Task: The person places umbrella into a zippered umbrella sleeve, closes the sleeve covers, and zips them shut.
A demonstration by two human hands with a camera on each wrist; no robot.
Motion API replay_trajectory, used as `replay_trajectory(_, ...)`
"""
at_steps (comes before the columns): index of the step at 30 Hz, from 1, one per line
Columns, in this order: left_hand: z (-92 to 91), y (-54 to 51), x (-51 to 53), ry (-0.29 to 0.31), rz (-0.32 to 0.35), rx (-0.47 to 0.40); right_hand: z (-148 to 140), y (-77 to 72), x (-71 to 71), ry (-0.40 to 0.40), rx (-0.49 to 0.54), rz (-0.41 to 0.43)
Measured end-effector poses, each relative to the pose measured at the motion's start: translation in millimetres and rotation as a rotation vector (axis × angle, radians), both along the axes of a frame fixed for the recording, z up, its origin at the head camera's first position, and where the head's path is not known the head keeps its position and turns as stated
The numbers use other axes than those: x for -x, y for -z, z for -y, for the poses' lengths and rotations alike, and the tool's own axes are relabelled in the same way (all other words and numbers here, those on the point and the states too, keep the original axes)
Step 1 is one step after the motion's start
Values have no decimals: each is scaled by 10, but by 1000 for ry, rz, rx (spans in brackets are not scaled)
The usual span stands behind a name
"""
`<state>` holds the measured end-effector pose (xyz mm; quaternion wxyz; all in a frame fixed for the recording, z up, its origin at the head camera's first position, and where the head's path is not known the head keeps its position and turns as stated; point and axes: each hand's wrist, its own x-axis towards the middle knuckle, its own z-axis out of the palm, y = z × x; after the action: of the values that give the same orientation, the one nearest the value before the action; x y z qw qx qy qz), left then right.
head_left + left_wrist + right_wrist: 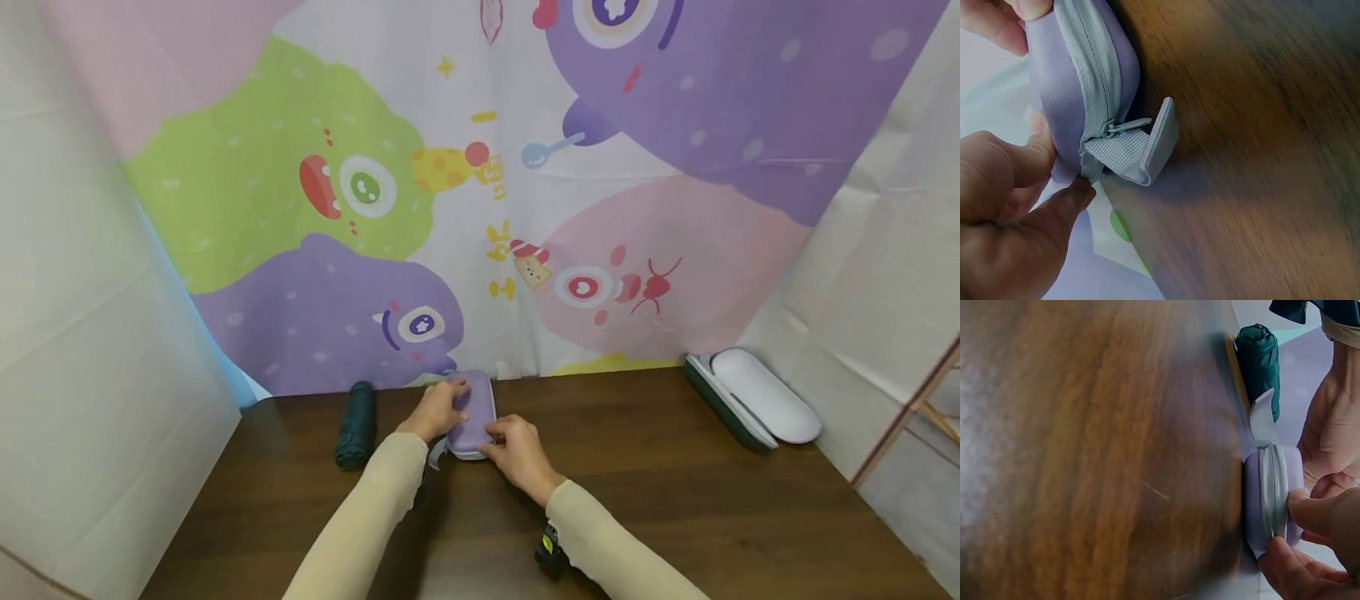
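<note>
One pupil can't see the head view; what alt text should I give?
A person's left hand and right hand grip a purple case at the far edge of a brown table. A green roll lies left, a green-and-white container far right; a cartoon backdrop hangs behind.

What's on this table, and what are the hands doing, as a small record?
Held item: lavender zippered case, near the far edge of the dark wooden table
Left hand: grips the case's left side
Right hand: pinches its near right corner
Zip: looks closed; pull beside grey strap
Left of case: folded dark-green umbrella
Right of case: open dark-green case with white interior
Backdrop: cloth printed with cartoon monsters
</note>
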<state>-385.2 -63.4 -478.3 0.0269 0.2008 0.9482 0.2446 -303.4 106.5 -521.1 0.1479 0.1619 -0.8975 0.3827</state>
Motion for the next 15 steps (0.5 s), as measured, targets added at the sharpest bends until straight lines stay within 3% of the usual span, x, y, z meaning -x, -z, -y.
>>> replay_trajectory(11,-30,7,-17,-39,-30,-27,9,2,38,3,13,-49)
replay_trajectory(15,-42,4,-81,-67,-52,-50,-5,2,14,-12,14,-26)
